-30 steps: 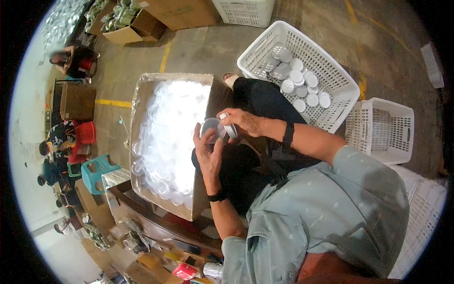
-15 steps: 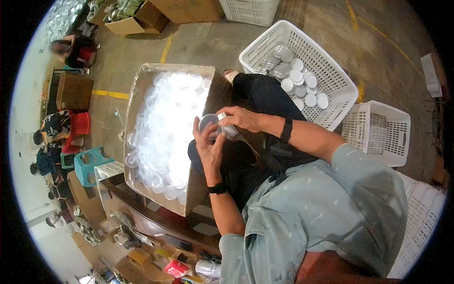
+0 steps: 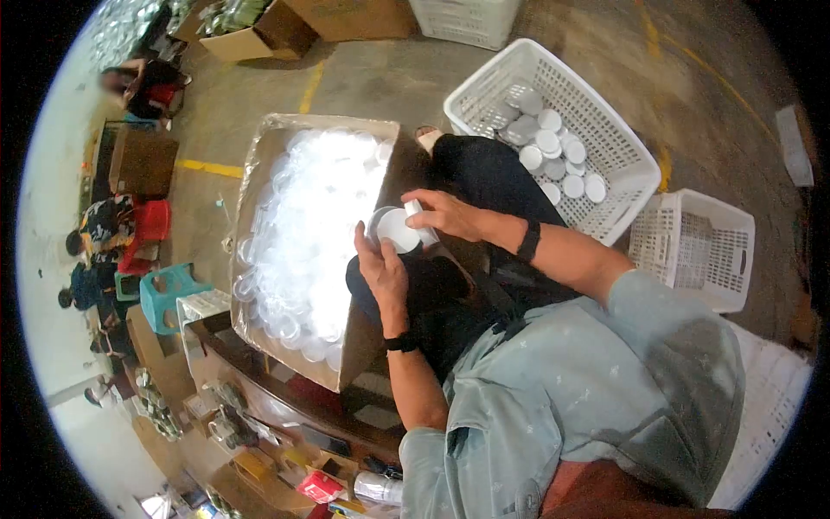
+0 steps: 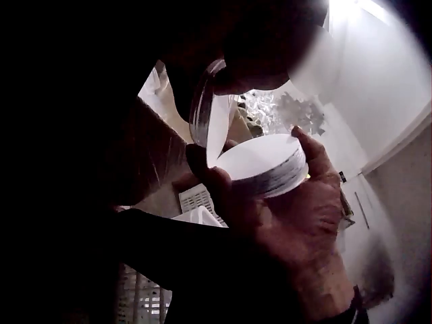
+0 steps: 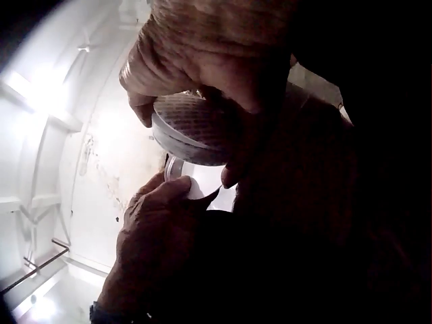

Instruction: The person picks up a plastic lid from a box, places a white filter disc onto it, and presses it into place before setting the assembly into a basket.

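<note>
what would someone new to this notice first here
Probably the glaring heap of clear plastic pieces in the cardboard box, left of centre in the head view. Next, just beside it, the left hand holding a white-faced round piece and the right hand a round lid. Then the white basket of pale discs, upper right.

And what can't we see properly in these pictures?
Head: many clear pieces in the box, washed out by glare.
Head: the far crate, cut off by the top edge.
Right wrist: print on the lid, too dim to read.
Left wrist: right hand, mostly hidden by shadow.
</note>
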`<state>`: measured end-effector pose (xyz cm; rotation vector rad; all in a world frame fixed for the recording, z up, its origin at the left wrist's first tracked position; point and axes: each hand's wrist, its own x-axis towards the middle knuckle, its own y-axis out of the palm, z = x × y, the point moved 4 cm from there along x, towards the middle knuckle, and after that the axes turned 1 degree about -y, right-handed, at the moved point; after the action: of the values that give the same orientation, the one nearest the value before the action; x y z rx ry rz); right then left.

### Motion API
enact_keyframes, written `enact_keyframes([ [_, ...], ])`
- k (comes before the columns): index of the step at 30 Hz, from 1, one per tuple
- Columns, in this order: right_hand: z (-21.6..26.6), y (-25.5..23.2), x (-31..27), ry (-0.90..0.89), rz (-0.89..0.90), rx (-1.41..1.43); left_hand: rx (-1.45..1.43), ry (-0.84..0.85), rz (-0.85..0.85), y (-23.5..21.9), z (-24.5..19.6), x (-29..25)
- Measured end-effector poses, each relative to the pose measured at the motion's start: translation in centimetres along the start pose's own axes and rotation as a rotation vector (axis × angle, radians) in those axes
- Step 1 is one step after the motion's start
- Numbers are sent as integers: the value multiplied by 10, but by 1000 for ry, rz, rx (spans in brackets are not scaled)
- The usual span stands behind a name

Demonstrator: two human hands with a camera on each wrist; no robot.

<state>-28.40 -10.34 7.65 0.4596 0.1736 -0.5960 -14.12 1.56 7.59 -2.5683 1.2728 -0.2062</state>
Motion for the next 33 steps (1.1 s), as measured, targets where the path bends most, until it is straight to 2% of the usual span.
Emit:
enact_keyframes([
  [1, -1, 0, 3, -32, -14, -29, 50, -24, -18, -1, -12, -2],
  [2, -4, 0, 4, -34, -3, 25, 174, -124, -43, -4, -21, -2],
  [3, -12, -6, 9, -89, 18, -34, 95, 53, -128, -5, 3, 2],
  [4, -14, -9, 9, -22, 52, -26, 86, 60, -180, -6, 9, 5],
  [5, -1, -4, 0, 43, 66, -12, 68, 11, -196, -5, -7, 4],
  [7, -4, -3, 0, 46, 144, -49, 159, -2, -209, -4, -12, 4],
  [8, -4, 0, -2, 58, 166, -58, 148, 48, -207, -1, -12, 4],
  [12, -9, 6, -2, 42, 201, -142, 148, 25, -130, -2, -16, 4],
  [14, -3, 8, -7, 44, 152, -103, 147, -24, -48, 2, -22, 3],
  [16, -5, 7, -7, 11, 143, -110, 179, 23, -55, 3, -31, 4],
  [18, -4, 5, -7, -23, 131, -119, 73, -93, -46, 4, -37, 1],
  [19, -3, 7, -7, -36, 147, -114, 67, -96, -40, 3, -36, 0],
  [22, -1, 7, -5, -66, 173, -165, 94, -87, 18, 0, -19, 1],
  [24, 2, 5, -9, -34, 210, -219, 101, 58, 25, 2, 1, 5],
  [25, -7, 2, -1, -204, 225, -325, -4, -1, 39, 4, -14, 3],
  [26, 1, 5, -8, -134, 201, -332, -102, -63, 53, 3, -29, 0],
  [27, 10, 8, -13, -81, 219, -272, -87, -30, 53, 1, -18, 2],
  [30, -3, 2, -6, -118, 223, -249, -102, 7, 16, -4, -8, 7],
  [31, -6, 2, -4, -116, 212, -250, -162, -90, 25, -1, -30, 3],
  [33, -6, 0, -3, -145, 118, -340, -197, -109, 72, 0, -28, 4],
])
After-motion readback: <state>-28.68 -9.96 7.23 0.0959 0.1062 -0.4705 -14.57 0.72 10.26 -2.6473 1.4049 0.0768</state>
